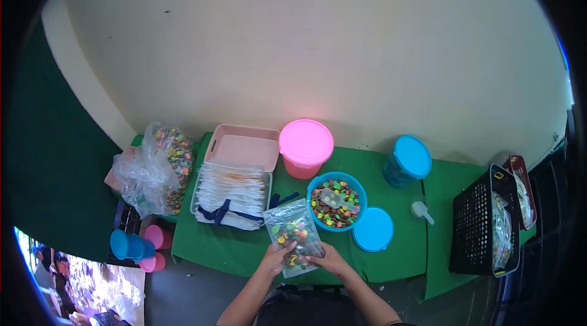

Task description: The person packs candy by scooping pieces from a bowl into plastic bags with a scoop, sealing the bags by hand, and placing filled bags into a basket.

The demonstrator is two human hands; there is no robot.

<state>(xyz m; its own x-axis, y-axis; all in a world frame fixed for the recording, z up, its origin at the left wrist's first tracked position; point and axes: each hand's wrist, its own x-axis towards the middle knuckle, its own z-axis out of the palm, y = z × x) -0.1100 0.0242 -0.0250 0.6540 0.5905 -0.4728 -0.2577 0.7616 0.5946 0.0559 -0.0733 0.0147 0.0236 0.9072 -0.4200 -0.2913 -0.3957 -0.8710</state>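
A clear zip bag (295,219) with small multicoloured pieces in it is held in front of me, over the table's front edge. My left hand (279,257) grips its left side, thumb on the front face. On the lower right side, my right hand (330,259) pinches the same bag. Just beyond it is a blue tub (363,192) of similar green, yellow, pink and brown pieces, with a clear scoop (337,200) lying on top of them. Beside the tub lies a round blue lid (373,230).
Left of the bag, a tray holds stacked white packets (229,188); a pink tray (244,148) is behind. A lidded pink tub (306,148), lidded blue tub (411,161), white scoop (422,211) and black basket (472,228) stand around. A large plastic bag (147,170) bulges at left.
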